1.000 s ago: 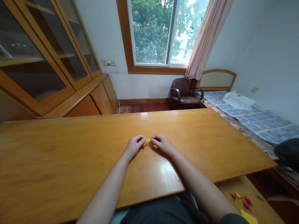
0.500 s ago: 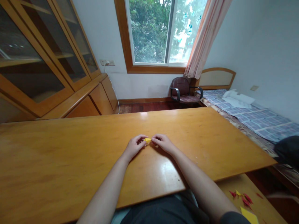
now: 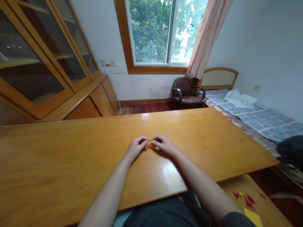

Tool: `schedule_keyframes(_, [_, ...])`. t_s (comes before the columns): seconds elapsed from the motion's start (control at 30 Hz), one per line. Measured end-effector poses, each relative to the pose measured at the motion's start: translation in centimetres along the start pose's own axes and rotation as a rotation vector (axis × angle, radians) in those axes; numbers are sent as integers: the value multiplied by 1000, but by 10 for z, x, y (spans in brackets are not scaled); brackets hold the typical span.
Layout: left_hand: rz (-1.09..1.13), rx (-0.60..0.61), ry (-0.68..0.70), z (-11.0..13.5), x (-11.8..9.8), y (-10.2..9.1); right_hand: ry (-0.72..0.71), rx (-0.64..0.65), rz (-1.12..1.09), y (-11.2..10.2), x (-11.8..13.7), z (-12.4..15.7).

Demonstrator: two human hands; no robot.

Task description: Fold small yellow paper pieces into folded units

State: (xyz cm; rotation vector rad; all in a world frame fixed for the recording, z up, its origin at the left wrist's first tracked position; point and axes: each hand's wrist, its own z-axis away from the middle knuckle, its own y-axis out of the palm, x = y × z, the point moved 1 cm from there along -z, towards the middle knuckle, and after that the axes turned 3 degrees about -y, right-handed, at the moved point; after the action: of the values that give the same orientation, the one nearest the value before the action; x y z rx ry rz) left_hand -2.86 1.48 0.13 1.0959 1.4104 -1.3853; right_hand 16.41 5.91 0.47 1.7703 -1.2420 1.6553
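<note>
A small folded yellow paper piece (image 3: pixel 149 142) sits between my two hands near the middle of a long wooden table (image 3: pixel 71 151). My left hand (image 3: pixel 136 147) pinches its left end with curled fingers. My right hand (image 3: pixel 163 144) pinches its right end, fingertips pressed together. Both hands rest on the tabletop. Most of the paper is hidden by my fingers.
A lower wooden surface (image 3: pixel 258 201) at the bottom right carries several small red folded pieces (image 3: pixel 246 198) and a yellow sheet (image 3: pixel 251 217). A glass-fronted cabinet (image 3: pixel 42 63) stands at the left. A chair (image 3: pixel 186 91) and a bed (image 3: pixel 251 116) lie beyond the table.
My fingers have closed in further over the yellow paper, so less of it shows. The view has shifted slightly; the hands stay in the same spot.
</note>
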Motion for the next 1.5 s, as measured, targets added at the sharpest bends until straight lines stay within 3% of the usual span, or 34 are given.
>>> schedule_keyframes(0.2, [53, -18, -58, 1, -2, 1, -7, -51, 59, 3, 2, 3])
schedule_keyframes(0.3, [114, -47, -79, 0, 1, 0, -116, -98, 175, 4, 5, 5])
schedule_keyframes(0.47, [113, -43, -68, -2, 4, 2, -242, -31, 248, 5, 9, 8])
schedule_keyframes(0.8, [121, -41, -79, -1, 0, 3, -255, 13, 325, 8, 5, 9])
schedule_keyframes(1.27, [154, -6, -73, -2, 4, 4, -215, -74, 253, 4, 4, 4])
schedule_keyframes(1.5, [113, -18, -15, -1, 3, 5, -125, -88, 325, 4, 6, 3])
